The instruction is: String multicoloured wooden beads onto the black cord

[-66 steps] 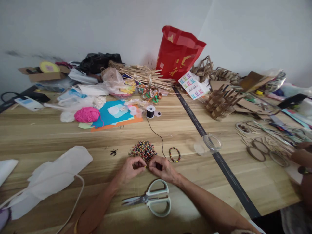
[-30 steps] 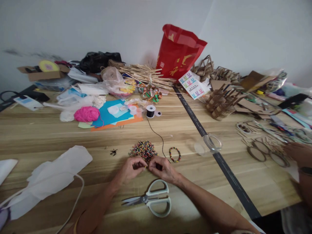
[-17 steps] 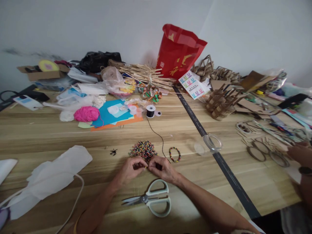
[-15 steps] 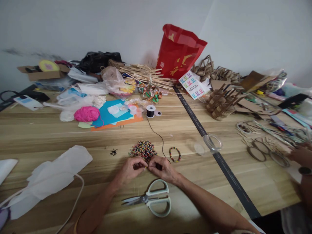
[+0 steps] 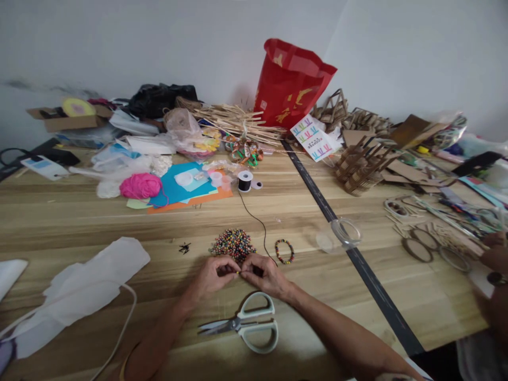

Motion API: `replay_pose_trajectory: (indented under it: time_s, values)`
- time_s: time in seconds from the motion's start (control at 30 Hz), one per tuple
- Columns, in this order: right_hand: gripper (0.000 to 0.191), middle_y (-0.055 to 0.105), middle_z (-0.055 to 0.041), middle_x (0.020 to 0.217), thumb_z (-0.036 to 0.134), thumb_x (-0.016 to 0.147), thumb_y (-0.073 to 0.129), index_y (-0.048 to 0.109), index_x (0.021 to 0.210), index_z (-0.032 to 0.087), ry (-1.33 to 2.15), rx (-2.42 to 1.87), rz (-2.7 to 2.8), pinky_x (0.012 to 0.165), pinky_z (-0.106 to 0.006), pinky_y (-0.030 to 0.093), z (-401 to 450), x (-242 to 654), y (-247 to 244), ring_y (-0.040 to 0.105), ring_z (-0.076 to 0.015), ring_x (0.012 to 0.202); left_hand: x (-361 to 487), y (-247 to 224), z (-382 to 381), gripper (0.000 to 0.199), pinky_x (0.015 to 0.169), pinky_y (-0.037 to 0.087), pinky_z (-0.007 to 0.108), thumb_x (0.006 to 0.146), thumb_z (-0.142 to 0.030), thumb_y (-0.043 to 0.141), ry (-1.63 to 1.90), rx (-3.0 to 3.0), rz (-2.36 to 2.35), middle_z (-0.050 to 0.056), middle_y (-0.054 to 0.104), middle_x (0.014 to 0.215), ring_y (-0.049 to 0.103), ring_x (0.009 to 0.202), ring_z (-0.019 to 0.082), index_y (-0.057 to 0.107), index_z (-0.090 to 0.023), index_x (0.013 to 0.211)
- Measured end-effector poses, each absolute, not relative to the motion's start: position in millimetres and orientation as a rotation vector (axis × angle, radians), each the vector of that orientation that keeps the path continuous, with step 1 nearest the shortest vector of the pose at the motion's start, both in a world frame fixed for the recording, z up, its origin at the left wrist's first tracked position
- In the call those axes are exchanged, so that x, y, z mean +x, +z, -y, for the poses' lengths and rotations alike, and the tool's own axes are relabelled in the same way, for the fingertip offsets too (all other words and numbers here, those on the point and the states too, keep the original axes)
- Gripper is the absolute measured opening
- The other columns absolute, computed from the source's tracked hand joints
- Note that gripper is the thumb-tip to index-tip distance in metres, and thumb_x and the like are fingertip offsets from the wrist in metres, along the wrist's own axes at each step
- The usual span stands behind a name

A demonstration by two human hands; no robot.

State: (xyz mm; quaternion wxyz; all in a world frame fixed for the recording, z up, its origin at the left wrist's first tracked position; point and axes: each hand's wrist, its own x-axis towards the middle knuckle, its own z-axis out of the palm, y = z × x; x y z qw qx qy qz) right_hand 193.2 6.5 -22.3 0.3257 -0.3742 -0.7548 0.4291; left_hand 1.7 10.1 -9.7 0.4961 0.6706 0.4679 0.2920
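My left hand [image 5: 217,272] pinches a tiny yellow bead [image 5: 238,272] between thumb and forefinger. My right hand [image 5: 262,272] is closed in a pinch, its fingertips meeting those of the left; a thin black cord [image 5: 262,225] runs to it from a spool [image 5: 245,181]. Just beyond both hands lies a pile of multicoloured beads [image 5: 233,243]. A beaded bracelet [image 5: 284,251] rests to the right of the pile. Scissors with pale green handles [image 5: 257,323] lie slightly open on the table, nearer to me. Short black pieces [image 5: 184,248] are left of the beads.
Pink yarn [image 5: 141,186] and a blue sheet [image 5: 180,191] lie back left. A red bag [image 5: 291,84] stands behind wooden sticks [image 5: 238,121]. Clear rings [image 5: 346,233] cross the dark table strip [image 5: 369,280]. Another person's hand [image 5: 496,254] is at the right edge, near brown hoops [image 5: 418,250].
The other person's hand and wrist at the right edge have shifted slightly to the right. My hands have hardly moved.
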Motion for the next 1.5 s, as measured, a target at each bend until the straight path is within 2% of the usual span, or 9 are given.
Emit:
replay_pose_trajectory:
  time_s: [0.5,0.67,0.8,1.33,1.5]
  values:
    - [0.012,0.053,0.0028,0.065,0.025,0.076,0.066,0.058,0.077,0.016,1.310,-1.025,1.815,0.056,-0.019,0.040,-5.3,190.6,-24.5,0.048,-0.0093,0.059,3.5,-7.8,-8.6,0.005,0.057,0.042,0.022,0.063,-0.014,0.063,0.696,1.577,-1.155,0.000,0.064,0.060,0.054,0.059,0.013,0.068,-0.014,0.066]
    - [0.017,0.054,0.0027,0.064,0.030,0.078,0.066,0.058,0.076,0.016,1.312,-1.025,1.829,0.056,-0.019,0.040,-5.3,191.2,-24.3,0.048,-0.0093,0.059,2.4,-11.7,-9.8,0.002,0.054,0.042,0.021,0.062,-0.014,0.066,0.702,1.492,-1.173,0.000,0.065,0.058,0.056,0.055,0.013,0.067,-0.013,0.064]
    - [0.014,0.055,0.0021,0.066,0.028,0.078,0.065,0.059,0.079,0.015,1.294,-0.995,1.847,0.056,-0.019,0.040,-5.6,191.4,-25.2,0.049,-0.0096,0.060,1.9,-13.6,-10.3,0.002,0.056,0.043,0.022,0.062,-0.015,0.067,0.712,1.467,-1.191,0.002,0.067,0.060,0.058,0.056,0.014,0.068,-0.013,0.063]
    - [0.018,0.057,-0.0011,0.071,0.033,0.085,0.060,0.064,0.082,0.015,1.168,-0.918,1.986,0.059,-0.021,0.039,-5.7,193.5,-21.7,0.051,-0.0114,0.064,1.7,-5.4,-10.6,0.010,0.059,0.043,0.023,0.066,-0.022,0.067,0.704,1.515,-1.142,0.001,0.067,0.060,0.057,0.060,0.015,0.067,-0.014,0.059]
    - [0.014,0.056,-0.0010,0.072,0.028,0.086,0.055,0.061,0.086,0.015,1.176,-0.951,1.983,0.056,-0.020,0.038,-5.3,194.5,-19.7,0.050,-0.0112,0.062,-2.5,-5.4,-12.9,0.014,0.058,0.042,0.022,0.067,-0.026,0.069,0.722,1.432,-1.102,0.001,0.066,0.060,0.056,0.059,0.014,0.066,-0.013,0.062]
